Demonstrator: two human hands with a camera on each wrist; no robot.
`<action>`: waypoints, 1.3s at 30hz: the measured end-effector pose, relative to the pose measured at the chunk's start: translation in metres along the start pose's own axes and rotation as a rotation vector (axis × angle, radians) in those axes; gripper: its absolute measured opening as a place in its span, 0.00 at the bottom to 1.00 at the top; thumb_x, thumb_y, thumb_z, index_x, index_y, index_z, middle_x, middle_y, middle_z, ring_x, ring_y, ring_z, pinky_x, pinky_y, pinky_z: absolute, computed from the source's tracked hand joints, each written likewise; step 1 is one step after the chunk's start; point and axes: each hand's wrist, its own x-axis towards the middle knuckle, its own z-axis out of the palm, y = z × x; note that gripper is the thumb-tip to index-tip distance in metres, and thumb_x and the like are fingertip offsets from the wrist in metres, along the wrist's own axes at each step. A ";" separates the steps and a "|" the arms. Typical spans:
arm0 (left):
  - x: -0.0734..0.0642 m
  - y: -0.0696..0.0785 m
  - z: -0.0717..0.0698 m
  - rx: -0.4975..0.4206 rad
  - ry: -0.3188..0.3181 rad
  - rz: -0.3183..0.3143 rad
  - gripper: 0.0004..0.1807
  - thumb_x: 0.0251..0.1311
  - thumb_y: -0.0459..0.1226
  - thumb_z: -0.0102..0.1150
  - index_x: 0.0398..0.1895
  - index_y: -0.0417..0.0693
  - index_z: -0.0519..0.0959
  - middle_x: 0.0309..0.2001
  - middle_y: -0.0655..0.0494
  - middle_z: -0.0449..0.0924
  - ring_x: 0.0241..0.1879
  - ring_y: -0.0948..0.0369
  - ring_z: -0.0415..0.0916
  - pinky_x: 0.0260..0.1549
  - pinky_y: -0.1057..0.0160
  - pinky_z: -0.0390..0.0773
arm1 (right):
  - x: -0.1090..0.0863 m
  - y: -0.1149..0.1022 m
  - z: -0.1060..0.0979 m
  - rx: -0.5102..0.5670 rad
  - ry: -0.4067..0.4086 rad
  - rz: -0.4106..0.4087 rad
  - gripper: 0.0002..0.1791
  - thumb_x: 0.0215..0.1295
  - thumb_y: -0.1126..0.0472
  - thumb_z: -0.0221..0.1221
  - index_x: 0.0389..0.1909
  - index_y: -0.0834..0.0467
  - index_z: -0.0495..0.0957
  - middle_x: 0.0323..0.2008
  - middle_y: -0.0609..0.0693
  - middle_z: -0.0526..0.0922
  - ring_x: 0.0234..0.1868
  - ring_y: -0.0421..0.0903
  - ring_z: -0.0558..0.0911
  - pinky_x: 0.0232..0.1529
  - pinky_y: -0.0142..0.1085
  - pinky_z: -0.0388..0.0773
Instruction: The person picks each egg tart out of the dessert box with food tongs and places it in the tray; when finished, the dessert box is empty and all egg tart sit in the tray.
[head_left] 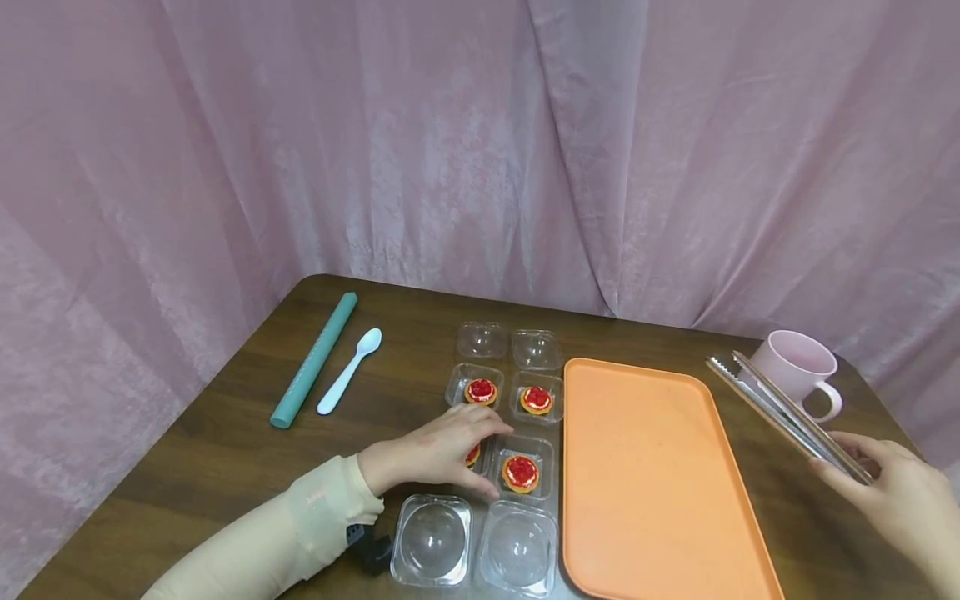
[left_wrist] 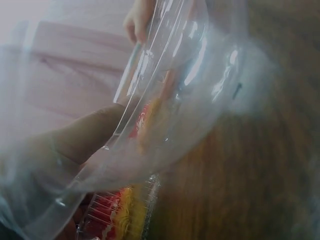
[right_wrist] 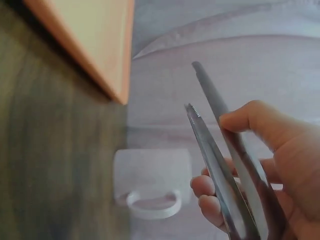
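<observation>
My right hand (head_left: 892, 492) grips metal tongs (head_left: 795, 417) at the right, the two arms apart and nothing between their tips. In the right wrist view the thumb lies on one arm of the tongs (right_wrist: 215, 165), with fingers around the other. My left hand (head_left: 442, 446) reaches over the front-left clear plastic box, thumb and fingers spread apart and curving past a red-topped tart (head_left: 472, 455) that it partly hides. Whether they touch the box cannot be told. A clear lid (left_wrist: 200, 115) covers much of the left wrist view. Beside that box sits another tart (head_left: 521, 473) in its box.
An orange tray (head_left: 645, 475) lies right of the boxes; a pink mug (head_left: 795, 362) stands behind the tongs. Two more tarts (head_left: 480, 392) sit in the back boxes. Open front lids (head_left: 517, 546) lie nearest me. A white spoon (head_left: 348, 371) and a teal stick (head_left: 315, 360) lie left.
</observation>
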 end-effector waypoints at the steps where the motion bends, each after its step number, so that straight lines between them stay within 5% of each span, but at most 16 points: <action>1: 0.000 0.000 0.000 0.003 0.001 0.002 0.43 0.41 0.58 0.72 0.61 0.48 0.72 0.56 0.56 0.75 0.58 0.58 0.70 0.62 0.57 0.68 | -0.001 -0.002 -0.002 0.009 0.008 0.002 0.28 0.53 0.51 0.68 0.44 0.72 0.77 0.34 0.77 0.78 0.23 0.56 0.79 0.18 0.40 0.68; 6: 0.002 0.000 -0.001 0.011 0.000 0.010 0.43 0.42 0.58 0.72 0.61 0.48 0.73 0.55 0.56 0.76 0.57 0.59 0.71 0.61 0.57 0.69 | -0.005 -0.017 -0.010 0.041 0.038 0.012 0.28 0.51 0.50 0.69 0.45 0.68 0.79 0.39 0.77 0.78 0.21 0.21 0.67 0.17 0.27 0.59; 10: 0.002 -0.001 -0.001 0.008 -0.003 0.004 0.43 0.42 0.58 0.72 0.61 0.48 0.73 0.55 0.56 0.76 0.58 0.58 0.71 0.62 0.57 0.68 | -0.006 -0.030 -0.016 0.062 0.050 -0.024 0.27 0.49 0.50 0.71 0.44 0.66 0.80 0.38 0.73 0.80 0.29 0.13 0.65 0.20 0.22 0.60; 11: 0.002 -0.001 -0.001 0.007 -0.003 0.003 0.43 0.42 0.58 0.72 0.61 0.48 0.73 0.55 0.56 0.76 0.58 0.58 0.70 0.62 0.57 0.68 | -0.006 -0.033 -0.017 0.067 0.061 -0.037 0.27 0.48 0.50 0.72 0.44 0.65 0.81 0.38 0.71 0.81 0.32 0.08 0.58 0.20 0.21 0.60; 15: 0.002 -0.001 0.000 0.002 -0.004 0.000 0.43 0.42 0.58 0.72 0.61 0.48 0.72 0.55 0.56 0.75 0.59 0.58 0.70 0.62 0.57 0.68 | -0.009 -0.048 -0.020 0.079 0.082 -0.097 0.28 0.45 0.51 0.73 0.44 0.65 0.81 0.34 0.67 0.82 0.31 0.11 0.60 0.18 0.22 0.60; 22: 0.000 -0.002 0.001 -0.009 -0.002 -0.011 0.43 0.42 0.58 0.71 0.62 0.49 0.72 0.55 0.57 0.75 0.59 0.58 0.70 0.63 0.57 0.67 | -0.008 -0.072 -0.024 0.095 0.090 -0.264 0.24 0.40 0.57 0.75 0.41 0.58 0.82 0.30 0.33 0.80 0.28 0.18 0.66 0.24 0.15 0.62; 26: -0.001 -0.003 0.000 -0.009 -0.002 -0.015 0.43 0.42 0.58 0.72 0.62 0.49 0.72 0.55 0.57 0.75 0.59 0.58 0.70 0.63 0.57 0.67 | -0.009 -0.087 -0.024 0.099 0.079 -0.345 0.23 0.40 0.59 0.75 0.41 0.54 0.81 0.32 0.26 0.74 0.28 0.21 0.66 0.25 0.18 0.61; 39: 0.000 0.000 -0.001 -0.016 -0.002 -0.022 0.43 0.42 0.57 0.72 0.61 0.49 0.72 0.56 0.57 0.75 0.59 0.58 0.70 0.62 0.58 0.68 | -0.012 -0.125 -0.019 0.069 -0.014 -0.567 0.22 0.43 0.56 0.74 0.41 0.49 0.79 0.30 0.28 0.63 0.25 0.21 0.60 0.24 0.16 0.54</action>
